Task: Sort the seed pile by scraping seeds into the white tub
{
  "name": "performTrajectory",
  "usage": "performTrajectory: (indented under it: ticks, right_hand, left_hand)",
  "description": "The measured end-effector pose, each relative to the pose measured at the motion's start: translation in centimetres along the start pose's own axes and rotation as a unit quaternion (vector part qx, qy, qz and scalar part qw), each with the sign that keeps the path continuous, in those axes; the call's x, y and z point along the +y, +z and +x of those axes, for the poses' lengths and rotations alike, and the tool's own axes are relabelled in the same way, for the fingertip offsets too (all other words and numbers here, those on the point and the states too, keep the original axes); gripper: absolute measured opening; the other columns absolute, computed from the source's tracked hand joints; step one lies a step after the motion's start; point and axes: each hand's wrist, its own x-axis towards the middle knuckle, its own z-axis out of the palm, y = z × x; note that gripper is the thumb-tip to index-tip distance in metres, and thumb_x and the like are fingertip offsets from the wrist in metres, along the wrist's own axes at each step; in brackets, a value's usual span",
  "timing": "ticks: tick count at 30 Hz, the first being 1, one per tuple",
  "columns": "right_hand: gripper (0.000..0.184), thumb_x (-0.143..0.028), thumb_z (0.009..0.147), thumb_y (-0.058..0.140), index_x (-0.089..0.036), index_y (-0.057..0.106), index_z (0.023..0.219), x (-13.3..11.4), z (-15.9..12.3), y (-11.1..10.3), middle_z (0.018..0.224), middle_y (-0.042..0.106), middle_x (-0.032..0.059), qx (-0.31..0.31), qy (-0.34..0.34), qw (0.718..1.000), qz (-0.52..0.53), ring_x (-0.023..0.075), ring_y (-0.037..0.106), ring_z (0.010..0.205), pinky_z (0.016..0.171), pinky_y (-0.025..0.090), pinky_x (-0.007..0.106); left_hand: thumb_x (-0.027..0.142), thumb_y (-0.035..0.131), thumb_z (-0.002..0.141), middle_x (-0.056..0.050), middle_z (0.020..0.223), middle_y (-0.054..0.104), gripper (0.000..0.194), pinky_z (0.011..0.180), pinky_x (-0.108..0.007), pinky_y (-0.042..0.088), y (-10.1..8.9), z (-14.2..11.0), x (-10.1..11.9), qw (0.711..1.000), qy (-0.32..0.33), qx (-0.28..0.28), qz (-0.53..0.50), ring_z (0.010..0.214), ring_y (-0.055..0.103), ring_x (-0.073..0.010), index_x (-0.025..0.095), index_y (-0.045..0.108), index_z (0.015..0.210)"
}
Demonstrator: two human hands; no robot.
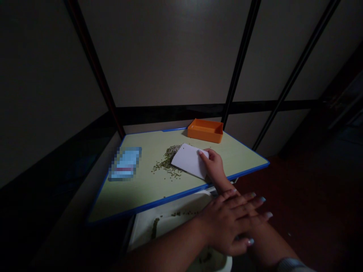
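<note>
My right hand (pixel 215 166) grips a white card (pixel 189 161), thumb on top, and holds it tilted above the table. The card's left edge is at a loose heap of small green beans or grains (pixel 167 161), with a paler patch at the back. Part of the heap is hidden behind the card. Across my right forearm lies my left hand (pixel 228 221), fingers spread and holding nothing. Below the table's front edge, a whitish tub (pixel 141 226) has more green grains scattered inside; my left arm covers part of it.
The light green table (pixel 136 198) has a blue rim. An orange open box (pixel 204 135) stands at its back right. On the left lies a flat light-blue item (pixel 126 164), blurred out. Behind the table rises a panelled wall (pixel 170 56). A dark reddish floor (pixel 283 204) shows at right.
</note>
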Motion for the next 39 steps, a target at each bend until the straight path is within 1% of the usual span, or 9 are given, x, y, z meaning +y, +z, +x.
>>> performTrajectory:
  ticks: [4, 8, 14, 20, 24, 29, 32, 34, 39]
  right_hand:
    - [0.031, -0.049, 0.071, 0.065, -0.018, 0.061, 0.072, 0.0, 0.0, 0.1, 0.063, 0.056, -0.0018, 0.016, 0.002, 0.999, 0.028, 0.0149, 0.048, 0.061, 0.057, 0.036, 0.026]
    - [0.03, -0.048, 0.07, 0.067, -0.018, 0.062, 0.072, 0.0, 0.0, 0.1, 0.064, 0.057, -0.0016, -0.008, 0.011, 0.999, 0.043, 0.015, 0.048, 0.063, 0.057, 0.035, 0.026]
    - [0.027, -0.046, 0.073, 0.065, -0.019, 0.062, 0.073, 0.2, 0.0, -0.1, 0.065, 0.056, -0.0016, -0.018, 0.008, 0.999, 0.046, 0.0147, 0.046, 0.063, 0.057, 0.035, 0.027]
    - [0.023, -0.042, 0.075, 0.066, -0.02, 0.065, 0.08, 0.2, 0.0, -0.1, 0.074, 0.063, 0.0001, -0.078, -0.021, 0.995, 0.057, 0.0163, 0.052, 0.069, 0.063, 0.039, 0.027]
    - [0.023, -0.043, 0.075, 0.066, -0.02, 0.065, 0.081, 0.3, 0.1, 0.0, 0.077, 0.065, 0.0012, -0.091, -0.018, 0.993, 0.073, 0.0176, 0.055, 0.073, 0.067, 0.042, 0.029]
    - [0.025, -0.044, 0.074, 0.066, -0.021, 0.065, 0.083, 0.9, 0.7, -0.5, 0.077, 0.065, 0.001, -0.087, 0.011, 0.99, 0.106, 0.0177, 0.055, 0.07, 0.066, 0.043, 0.03]
    - [0.024, -0.042, 0.074, 0.068, -0.021, 0.068, 0.088, 1.1, 1.0, -1.1, 0.084, 0.069, 0.0027, -0.105, -0.001, 0.99, 0.095, 0.0193, 0.058, 0.076, 0.07, 0.045, 0.031]
    - [0.023, -0.041, 0.075, 0.067, -0.022, 0.069, 0.089, 1.1, 1.0, -1.3, 0.087, 0.07, 0.0031, -0.123, -0.012, 0.989, 0.086, 0.0199, 0.06, 0.079, 0.072, 0.045, 0.031]
    - [0.019, -0.037, 0.078, 0.065, -0.022, 0.07, 0.089, 1.0, 0.7, -1.0, 0.09, 0.071, 0.004, -0.147, -0.049, 0.987, 0.044, 0.0216, 0.062, 0.086, 0.08, 0.046, 0.034]
  left_hand:
    - [0.042, 0.032, 0.097, -0.001, 0.162, 0.012, 0.062, 0.123, -0.041, 0.014, -0.1, 0.1, 0.0, 1.0, 0.003, -0.011, 0.006, 0.15, 0.0, -0.0161, 0.021, 0.02, 0.154]
    - [0.043, 0.031, 0.097, 0.001, 0.162, 0.012, 0.063, 0.123, -0.041, 0.015, -0.1, 0.1, 0.0, 1.0, 0.002, -0.019, 0.005, 0.15, 0.0, -0.0156, 0.02, 0.018, 0.154]
    - [0.043, 0.034, 0.095, -0.001, 0.161, 0.017, 0.066, 0.123, -0.042, 0.012, 0.2, 0.1, -0.1, 1.0, 0.014, -0.004, 0.007, 0.15, 0.004, -0.0174, 0.018, 0.019, 0.154]
    - [0.042, 0.037, 0.093, -0.001, 0.16, 0.021, 0.066, 0.123, -0.042, 0.014, 0.0, 0.3, -0.2, 1.0, 0.014, -0.009, -0.012, 0.149, 0.013, -0.018, 0.017, 0.023, 0.153]
    - [0.042, 0.036, 0.094, -0.003, 0.161, 0.019, 0.065, 0.123, -0.044, 0.011, 0.1, 0.3, -0.4, 0.999, 0.016, -0.025, -0.039, 0.15, 0.01, -0.0185, 0.016, 0.024, 0.153]
    - [0.045, 0.028, 0.097, -0.003, 0.162, 0.013, 0.065, 0.123, -0.047, 0.009, 0.7, 0.2, -0.7, 0.997, 0.01, -0.046, -0.065, 0.15, 0.003, -0.0185, 0.017, 0.016, 0.154]
    - [0.045, 0.024, 0.099, -0.003, 0.162, 0.012, 0.062, 0.123, -0.047, 0.005, 0.8, 0.1, -0.7, 0.996, 0.01, -0.056, -0.064, 0.15, -0.002, -0.0163, 0.017, 0.016, 0.154]
    - [0.044, 0.026, 0.1, -0.003, 0.162, 0.012, 0.062, 0.123, -0.046, 0.004, 0.6, 0.1, -0.5, 0.996, 0.007, -0.059, -0.064, 0.15, -0.003, -0.0159, 0.016, 0.017, 0.154]
    - [0.043, 0.033, 0.097, -0.005, 0.162, 0.009, 0.066, 0.123, -0.05, 0.007, 0.4, 0.2, -0.5, 0.993, -0.007, -0.066, -0.098, 0.15, 0.0, -0.0195, 0.015, 0.014, 0.154]
